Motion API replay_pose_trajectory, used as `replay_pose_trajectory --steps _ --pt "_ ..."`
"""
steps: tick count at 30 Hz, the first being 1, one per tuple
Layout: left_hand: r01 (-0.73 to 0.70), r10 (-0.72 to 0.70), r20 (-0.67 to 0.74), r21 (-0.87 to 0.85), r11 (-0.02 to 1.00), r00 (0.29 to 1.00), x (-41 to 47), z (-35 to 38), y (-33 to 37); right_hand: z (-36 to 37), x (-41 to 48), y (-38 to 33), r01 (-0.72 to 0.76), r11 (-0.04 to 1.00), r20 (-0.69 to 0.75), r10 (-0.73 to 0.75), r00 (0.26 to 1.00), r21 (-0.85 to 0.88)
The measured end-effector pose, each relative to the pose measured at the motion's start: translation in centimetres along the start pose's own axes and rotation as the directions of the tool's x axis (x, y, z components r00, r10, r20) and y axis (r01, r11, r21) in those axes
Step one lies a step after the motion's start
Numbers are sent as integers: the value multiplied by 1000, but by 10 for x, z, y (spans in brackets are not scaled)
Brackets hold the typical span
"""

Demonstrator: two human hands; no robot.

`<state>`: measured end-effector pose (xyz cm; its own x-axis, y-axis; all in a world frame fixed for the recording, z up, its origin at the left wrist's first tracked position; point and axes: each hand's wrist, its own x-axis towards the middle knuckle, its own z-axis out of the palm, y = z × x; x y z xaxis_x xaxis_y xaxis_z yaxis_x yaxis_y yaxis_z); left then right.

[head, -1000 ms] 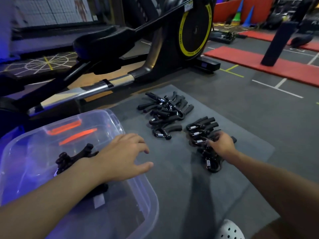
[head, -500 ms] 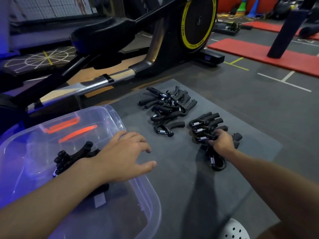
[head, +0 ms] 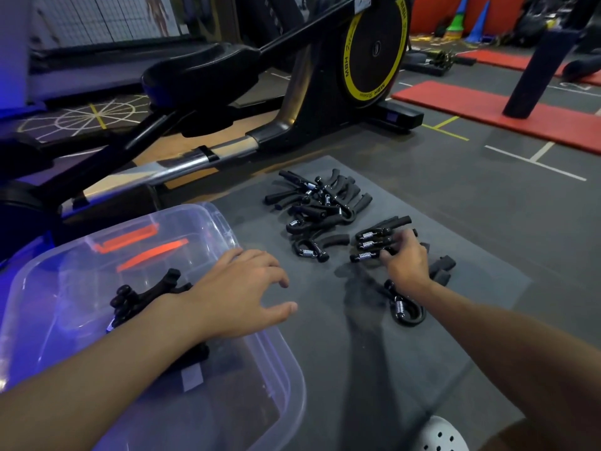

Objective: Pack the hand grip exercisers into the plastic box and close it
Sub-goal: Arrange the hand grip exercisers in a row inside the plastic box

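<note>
Your right hand (head: 406,266): grasping stacked black foam-handled spring hand grip exercisers (head: 370,244) on grey floor mat (head: 325,369). Your left hand (head: 239,292): released, spread above clear plastic box (head: 292,382).

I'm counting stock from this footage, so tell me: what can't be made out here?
Head view, the only one:
- Grips in the box: left forearm covers some, so no count.
- Right hand: its back hides whether the fingers grip the near pile.
- Far pile: tangled, no count.
- Box: near side cut off by the bottom edge.
</note>
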<state>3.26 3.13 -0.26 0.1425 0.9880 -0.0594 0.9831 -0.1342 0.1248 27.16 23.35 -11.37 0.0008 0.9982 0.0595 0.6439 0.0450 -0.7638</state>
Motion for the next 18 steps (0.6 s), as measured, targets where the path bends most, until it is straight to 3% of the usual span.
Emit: replay_pose_trajectory --steps 7,18 --pt "28 -30 -43 -47 998 999 -4 -12 1 -5 -25 -41 41 989 6 -42 999 140" --pt "71 -112 -299 -144 987 948 -24 -44 -2 -10 -68 -117 184 881 96 -249 964 436"
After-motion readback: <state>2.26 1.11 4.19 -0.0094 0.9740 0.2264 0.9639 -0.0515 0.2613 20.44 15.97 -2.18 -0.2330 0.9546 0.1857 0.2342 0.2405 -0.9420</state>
